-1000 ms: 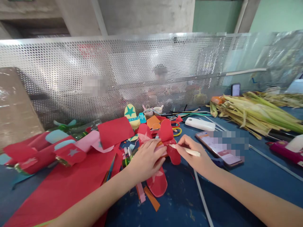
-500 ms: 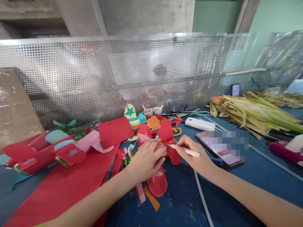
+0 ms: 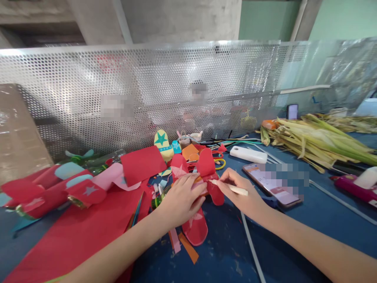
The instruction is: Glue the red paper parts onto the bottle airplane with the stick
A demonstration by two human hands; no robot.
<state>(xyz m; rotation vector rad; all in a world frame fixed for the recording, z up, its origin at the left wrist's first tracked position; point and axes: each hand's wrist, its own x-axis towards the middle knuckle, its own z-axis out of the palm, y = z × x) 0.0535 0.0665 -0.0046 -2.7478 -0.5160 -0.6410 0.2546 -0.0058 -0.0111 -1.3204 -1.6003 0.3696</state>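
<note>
In the head view my right hand (image 3: 237, 192) is closed around a white pen (image 3: 238, 190). The pen's tip meets a red cutout with rounded ends (image 3: 216, 192), where faint white lines show. My left hand (image 3: 182, 196) lies over the cutout's left side, fingers stretched out and pressing down. Part of an orange and pink piece (image 3: 200, 185) shows under its fingertips; the rest is hidden. Below the left hand, a red rounded piece with a pale star (image 3: 195, 230) sticks out. Another starred red piece (image 3: 179, 162) shows above it.
Red sheets (image 3: 82, 236) and red starred craft pieces (image 3: 88, 191) cover the left. A phone (image 3: 271, 186), a white oblong device (image 3: 248, 154) and a cable (image 3: 251, 247) lie right. Corn husks (image 3: 321, 137) lie farther back, before a perforated metal panel (image 3: 165, 86). Orange strips (image 3: 188, 247) lie in front.
Almost nothing differs. Both hands, the pen and the red cutout keep their places, while the view shifts very slightly.
</note>
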